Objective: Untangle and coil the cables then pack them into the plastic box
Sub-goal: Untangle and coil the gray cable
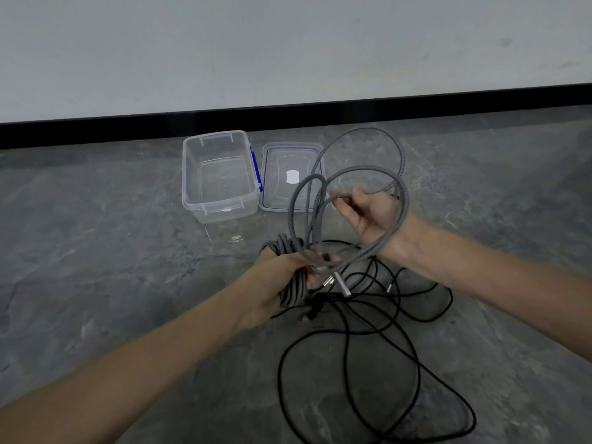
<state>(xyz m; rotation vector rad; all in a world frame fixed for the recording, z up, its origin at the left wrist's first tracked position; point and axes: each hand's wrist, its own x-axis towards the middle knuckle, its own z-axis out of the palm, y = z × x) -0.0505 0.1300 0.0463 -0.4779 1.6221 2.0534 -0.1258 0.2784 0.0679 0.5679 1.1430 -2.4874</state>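
The left hand (275, 277) gripped the grey cable (352, 174)'s coil above the floor (96, 251); the right hand (368, 216) pinched a loose loop; the plastic box (217, 177) sat open beyond; dangling plugs risked snagging the black cable (349, 347) below.

Both bare forearms reach in from the near side, one from the lower left, one from the right. The left hand (282, 280) is curled round the grey cable (398, 149) coil, knuckles up. The right hand (368, 216) sits a bit farther, palm up, fingertips pinching a loop.
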